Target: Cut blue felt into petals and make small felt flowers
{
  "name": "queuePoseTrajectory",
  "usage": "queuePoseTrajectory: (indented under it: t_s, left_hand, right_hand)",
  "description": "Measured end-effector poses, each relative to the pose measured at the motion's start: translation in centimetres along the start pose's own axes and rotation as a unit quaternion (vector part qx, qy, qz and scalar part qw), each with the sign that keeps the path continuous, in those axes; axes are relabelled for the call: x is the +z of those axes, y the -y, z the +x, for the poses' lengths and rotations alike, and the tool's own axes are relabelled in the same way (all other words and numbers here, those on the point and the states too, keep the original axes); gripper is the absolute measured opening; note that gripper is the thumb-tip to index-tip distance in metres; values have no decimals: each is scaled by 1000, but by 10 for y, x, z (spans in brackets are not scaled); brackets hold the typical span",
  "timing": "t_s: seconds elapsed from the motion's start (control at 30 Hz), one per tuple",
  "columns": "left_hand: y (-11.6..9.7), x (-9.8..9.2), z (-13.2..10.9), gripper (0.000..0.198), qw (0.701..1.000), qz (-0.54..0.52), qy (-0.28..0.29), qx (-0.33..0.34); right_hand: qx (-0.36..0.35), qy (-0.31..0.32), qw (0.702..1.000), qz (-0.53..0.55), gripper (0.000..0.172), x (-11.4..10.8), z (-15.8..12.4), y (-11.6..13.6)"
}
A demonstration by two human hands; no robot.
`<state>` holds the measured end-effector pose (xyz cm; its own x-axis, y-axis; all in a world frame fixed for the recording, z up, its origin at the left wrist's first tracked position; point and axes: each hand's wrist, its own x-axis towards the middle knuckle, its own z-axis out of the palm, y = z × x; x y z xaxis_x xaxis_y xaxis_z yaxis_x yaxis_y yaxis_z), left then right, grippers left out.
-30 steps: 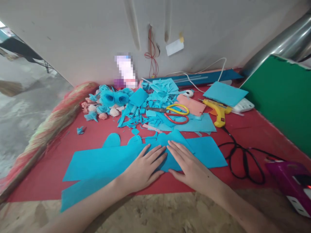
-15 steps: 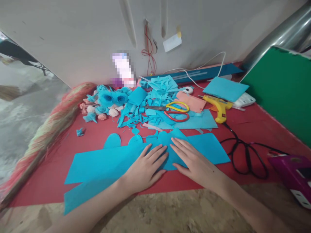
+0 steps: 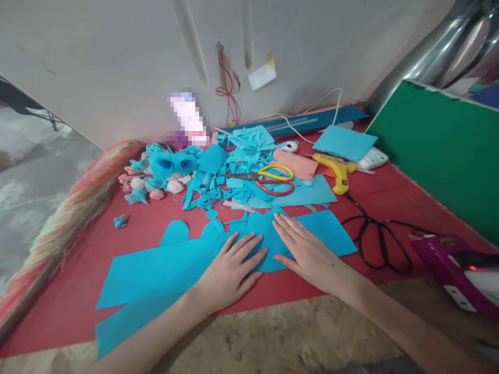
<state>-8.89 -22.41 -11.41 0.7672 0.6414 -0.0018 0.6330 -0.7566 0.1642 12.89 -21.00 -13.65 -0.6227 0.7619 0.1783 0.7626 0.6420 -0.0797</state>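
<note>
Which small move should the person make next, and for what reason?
Probably, smooth the blue paper sheets outward with the right hand, while the left hand steadies them: both hands lie palm-down on the sheets, whose layers overlap unevenly, and neither hand grips anything.

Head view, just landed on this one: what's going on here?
A person has both bare hands on blue sheets spread over a red surface. The left hand and the right hand lie side by side, palms down, fingers stretched out, neither gripping a tool. Beyond them, scissors with one yellow and one red handle lie at a heap of blue scraps. Blue and pink flowers sit to the left, a yellow glue gun to the right.
</note>
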Motion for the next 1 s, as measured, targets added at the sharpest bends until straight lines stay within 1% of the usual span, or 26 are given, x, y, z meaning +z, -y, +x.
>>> queuePoseTrajectory:
  t_s: [0.33,0.53,0.67,0.73,0.83,0.9,1.0]
  left_hand:
    - [1,0,-2,41,1000,-4,-11,1]
    - [1,1,-2,40,1000,-11,-14,3]
    - [0,-3,-1,40,1000,-24,-9,0]
    - [1,-6,3,40,999,-29,-13,6]
    - [5,-12,19,36,999,-13,-27,26]
    - [8,-14,32,31,998,32,-32,38]
    - [11,-14,51,24,994,93,-21,60]
  right_hand:
    - [-25,6,1000,-11,67,-3,-4,-5]
    - [-29,8,999,-17,67,-3,-3,-6]
    - [-31,8,999,-16,67,-2,-3,-6]
    - [-30,7,999,-14,67,-1,-4,-7]
    - [-32,5,999,-9,67,2,-4,-8]
    - [-32,6,999,-6,67,3,-4,-9]
    - [-30,10,999,-5,66,2,-6,-10]
